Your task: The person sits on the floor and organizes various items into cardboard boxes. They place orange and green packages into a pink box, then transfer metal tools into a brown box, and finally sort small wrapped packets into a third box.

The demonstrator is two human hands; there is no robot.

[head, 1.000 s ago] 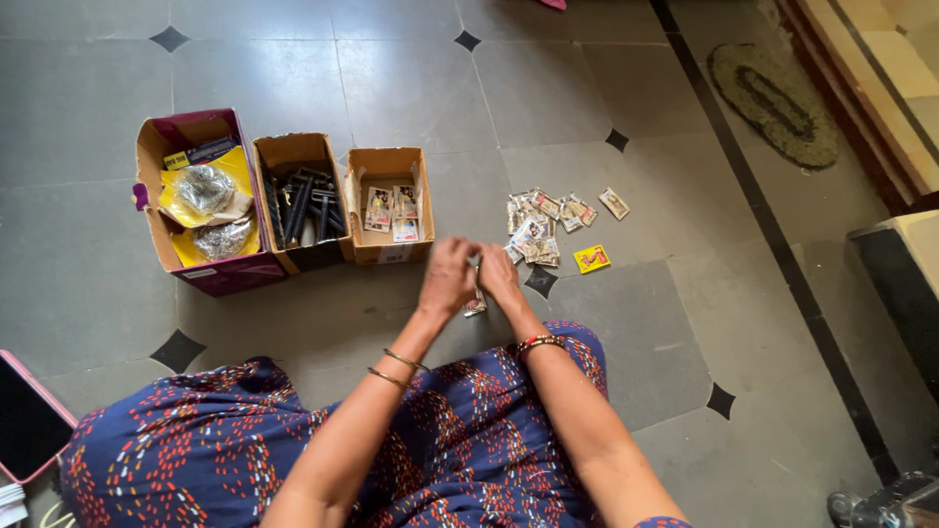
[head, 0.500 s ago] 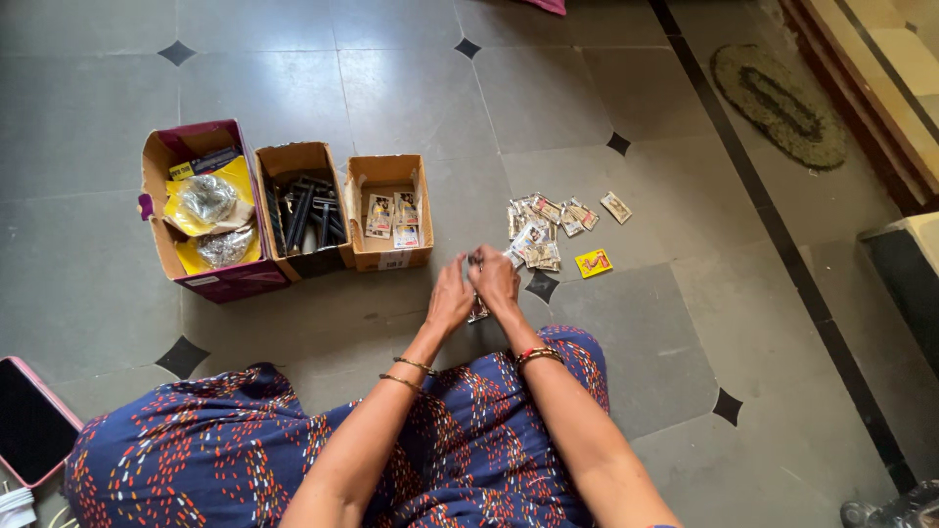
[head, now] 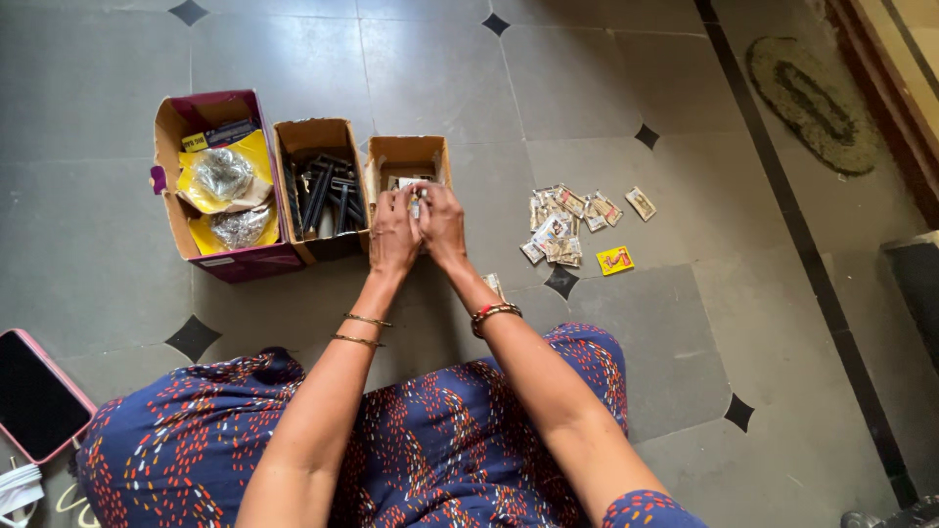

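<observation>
My left hand (head: 393, 231) and my right hand (head: 443, 224) are pressed together over the small brown cardboard box (head: 405, 156), which holds small printed packets. Between the fingertips of both hands sits a small stack of packets (head: 418, 202), held just above the box's opening. A loose heap of the same small packets (head: 567, 220) lies on the grey floor tile to the right, with a yellow packet (head: 615, 260) at its near edge. One more packet (head: 494, 284) lies on the floor beside my right wrist.
Left of the small box stand a brown box of black stick-like items (head: 321, 191) and a purple box with yellow and silvery bags (head: 220, 188). A pink-cased phone (head: 34, 394) lies at the far left. An oval mat (head: 812, 90) is at the upper right.
Both hands moved together from the floor in front of me up and left to the small brown box, carrying the packets. The camera view shifted slightly.
</observation>
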